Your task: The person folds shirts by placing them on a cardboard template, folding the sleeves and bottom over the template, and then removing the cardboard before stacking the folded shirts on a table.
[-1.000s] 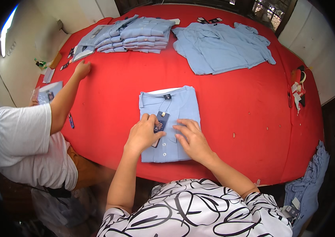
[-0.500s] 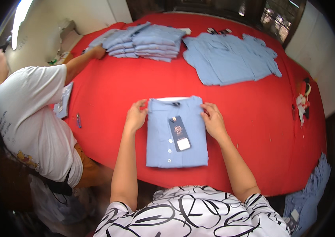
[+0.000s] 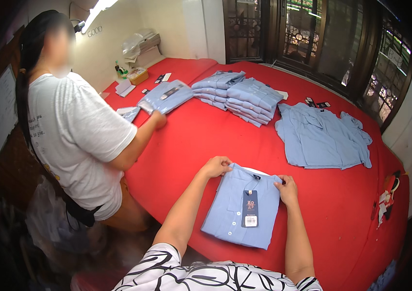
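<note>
A folded light blue shirt [image 3: 218,220] lies on the red cloth in front of me, slightly turned. White buttons run down its front, and a dark hang tag [image 3: 250,208] with a white label rests on it. White backing shows at the neck edge. My left hand [image 3: 217,167] pinches the shirt's upper left corner between thumb and fingers. At the upper right corner my right hand [image 3: 287,189] has its fingers closed on the fabric.
A co-worker [image 3: 79,121] at the left handles a bagged blue shirt [image 3: 169,97]. Stacks of folded shirts [image 3: 252,99] stand at the back, with unfolded shirts [image 3: 320,133] right of them. A yellow box [image 3: 138,76] sits far left, scraps [image 3: 384,203] far right.
My hands have closed on the shirt's top corners, which they were only beside before. The view has swung, so the table appears shifted. A bagged shirt now shows under the co-worker's hand.
</note>
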The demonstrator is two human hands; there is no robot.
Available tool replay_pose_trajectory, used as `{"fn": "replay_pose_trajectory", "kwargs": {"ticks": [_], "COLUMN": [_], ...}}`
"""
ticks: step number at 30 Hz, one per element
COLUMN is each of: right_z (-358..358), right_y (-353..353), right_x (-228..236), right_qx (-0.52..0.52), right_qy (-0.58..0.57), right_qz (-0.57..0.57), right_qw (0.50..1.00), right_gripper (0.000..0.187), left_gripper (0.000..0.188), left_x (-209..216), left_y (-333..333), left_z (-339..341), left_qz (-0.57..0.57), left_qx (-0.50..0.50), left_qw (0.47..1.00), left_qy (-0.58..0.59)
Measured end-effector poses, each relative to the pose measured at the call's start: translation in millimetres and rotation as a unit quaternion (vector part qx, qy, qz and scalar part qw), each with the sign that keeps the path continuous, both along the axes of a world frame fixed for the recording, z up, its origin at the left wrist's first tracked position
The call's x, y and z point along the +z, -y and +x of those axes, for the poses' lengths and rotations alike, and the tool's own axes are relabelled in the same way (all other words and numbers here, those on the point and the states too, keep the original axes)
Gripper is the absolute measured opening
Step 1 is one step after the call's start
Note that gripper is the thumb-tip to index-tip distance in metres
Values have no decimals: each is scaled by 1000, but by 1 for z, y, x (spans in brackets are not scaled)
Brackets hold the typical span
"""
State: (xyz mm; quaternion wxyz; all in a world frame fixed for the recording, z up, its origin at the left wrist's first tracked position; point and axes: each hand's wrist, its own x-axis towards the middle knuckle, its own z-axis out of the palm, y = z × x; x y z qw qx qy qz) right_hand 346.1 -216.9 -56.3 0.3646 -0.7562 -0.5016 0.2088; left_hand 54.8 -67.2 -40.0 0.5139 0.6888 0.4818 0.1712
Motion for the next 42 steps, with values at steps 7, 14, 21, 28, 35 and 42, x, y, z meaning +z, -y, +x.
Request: {"fn": "replay_pose_trajectory", "kwargs": {"ticks": [7, 14, 21, 28, 35, 42], "right_z": [4, -20, 31, 3, -33, -61], "right_y": [-1, -10, -10, 85, 114, 130], "right_x": [2, -10, -37, 43, 0, 1], "right_qx": [-27, 10, 13, 15, 106, 40], "right_qy": [47, 61, -226, -315, -221, -199], "right_qz": [-14, 35, 81, -60, -10, -18], "right_qw": [998, 997, 971, 947, 969, 979], "right_gripper": [29, 29, 43, 56, 75, 76], "left_gripper": [48, 99, 62, 70, 62, 77], "left_x": [31, 218, 264, 68, 3, 2], "left_y": [1, -99, -54, 66, 114, 134], "left_z": [27, -115, -93, -79, -29, -20], "left_qz": [208, 497, 324, -76, 18, -123], "left_qx": [-6, 382, 153, -97, 17, 80], "left_qw": [951, 770, 933, 960, 997, 985], "left_qy": [-229, -117, -34, -253, -76, 87]}}
